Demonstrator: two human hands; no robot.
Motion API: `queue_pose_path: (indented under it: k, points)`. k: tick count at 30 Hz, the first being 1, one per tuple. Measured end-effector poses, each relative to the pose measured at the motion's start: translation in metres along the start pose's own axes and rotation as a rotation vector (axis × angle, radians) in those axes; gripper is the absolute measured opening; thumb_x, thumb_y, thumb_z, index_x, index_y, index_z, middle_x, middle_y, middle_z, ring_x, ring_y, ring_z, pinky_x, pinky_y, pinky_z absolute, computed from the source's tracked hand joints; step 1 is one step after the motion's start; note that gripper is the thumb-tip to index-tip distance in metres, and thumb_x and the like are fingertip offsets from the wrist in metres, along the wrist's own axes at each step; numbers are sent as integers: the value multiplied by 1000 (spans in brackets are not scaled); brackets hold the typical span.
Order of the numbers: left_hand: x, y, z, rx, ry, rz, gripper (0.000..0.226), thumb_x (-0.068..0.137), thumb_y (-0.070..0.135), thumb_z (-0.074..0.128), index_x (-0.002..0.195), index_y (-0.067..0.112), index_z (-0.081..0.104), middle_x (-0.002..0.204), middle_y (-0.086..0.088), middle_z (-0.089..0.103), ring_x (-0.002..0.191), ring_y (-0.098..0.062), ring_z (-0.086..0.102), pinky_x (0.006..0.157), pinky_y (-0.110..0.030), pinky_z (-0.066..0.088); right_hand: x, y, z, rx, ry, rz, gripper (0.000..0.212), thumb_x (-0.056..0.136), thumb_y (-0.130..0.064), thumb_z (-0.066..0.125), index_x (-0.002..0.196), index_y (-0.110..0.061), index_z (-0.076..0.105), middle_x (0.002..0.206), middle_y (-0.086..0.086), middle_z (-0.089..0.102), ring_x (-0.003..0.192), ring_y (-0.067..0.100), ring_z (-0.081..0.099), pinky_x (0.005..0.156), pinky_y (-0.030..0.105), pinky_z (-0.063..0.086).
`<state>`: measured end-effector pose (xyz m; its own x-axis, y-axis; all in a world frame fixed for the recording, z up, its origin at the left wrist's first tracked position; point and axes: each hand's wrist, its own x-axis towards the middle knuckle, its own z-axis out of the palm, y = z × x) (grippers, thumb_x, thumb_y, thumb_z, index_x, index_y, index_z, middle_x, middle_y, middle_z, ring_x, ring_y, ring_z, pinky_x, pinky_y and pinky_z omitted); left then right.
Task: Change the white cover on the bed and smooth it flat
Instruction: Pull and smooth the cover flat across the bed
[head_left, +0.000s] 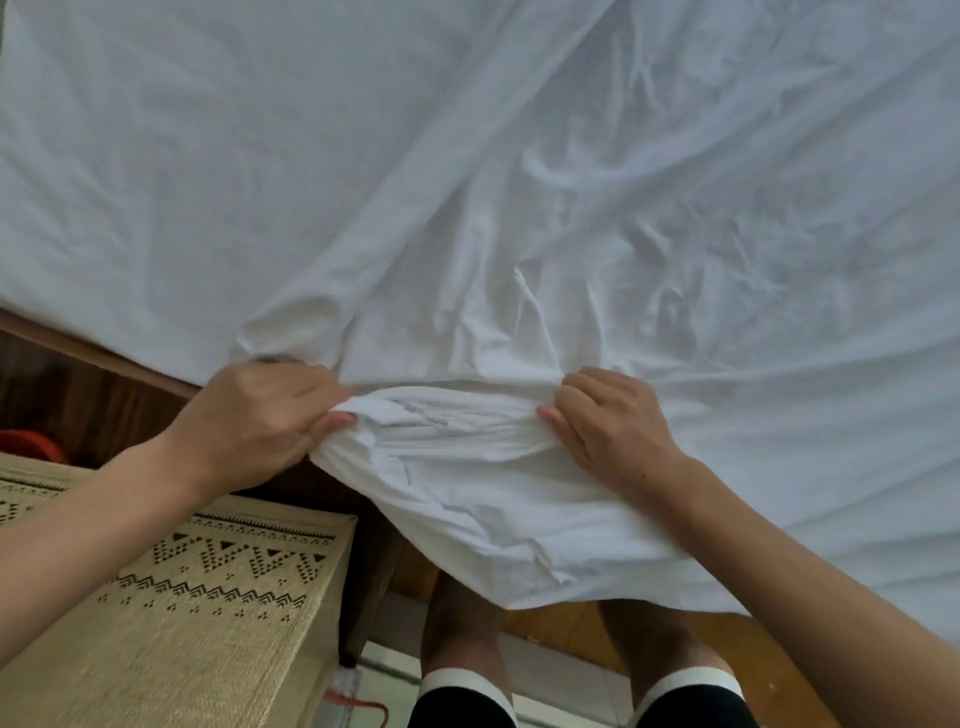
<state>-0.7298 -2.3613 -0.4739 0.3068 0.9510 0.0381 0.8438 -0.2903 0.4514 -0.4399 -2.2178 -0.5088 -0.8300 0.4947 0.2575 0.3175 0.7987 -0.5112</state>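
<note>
The white cover lies spread over the bed, wrinkled, with long creases running toward its near corner. That corner is bunched up and hangs off the bed edge over my legs. My left hand grips the bunched fabric on the left, fingers curled round it. My right hand grips the same bunch on the right, thumb pressed into the cloth. The stretch of fabric between both hands is gathered into folds.
A dark wooden bed frame shows at the left below the cover. A beige woven cloth with a dark triangle pattern covers a low piece of furniture at lower left. A red object sits behind it. Wooden floor lies below.
</note>
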Motion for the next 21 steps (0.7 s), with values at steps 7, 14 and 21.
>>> queue_pose_path:
  k: [7, 14, 21]
  points:
    - [3, 14, -2, 0, -144, 191, 43, 101, 33, 44, 76, 9, 69, 74, -5, 66, 61, -20, 64, 53, -35, 55, -25, -3, -10, 25, -20, 75, 45, 100, -26, 47, 59, -8, 49, 59, 5, 48, 49, 19, 40, 44, 30, 35]
    - [22, 117, 21, -340, -214, 44, 30, 84, 38, 65, 103, 16, 55, 85, 5, 62, 74, -12, 56, 66, -23, 43, 10, -37, 0, 220, -20, 120, 30, 95, -30, 53, 78, -7, 61, 78, 5, 61, 63, 20, 54, 53, 28, 41]
    - [-42, 50, 12, -104, -408, 368, 15, 86, 9, 59, 74, 18, 57, 70, 5, 52, 58, -14, 48, 53, -26, 43, 17, -35, 14, 140, -159, 187, 31, 96, -35, 47, 91, -9, 63, 87, 4, 63, 73, 24, 58, 56, 33, 45]
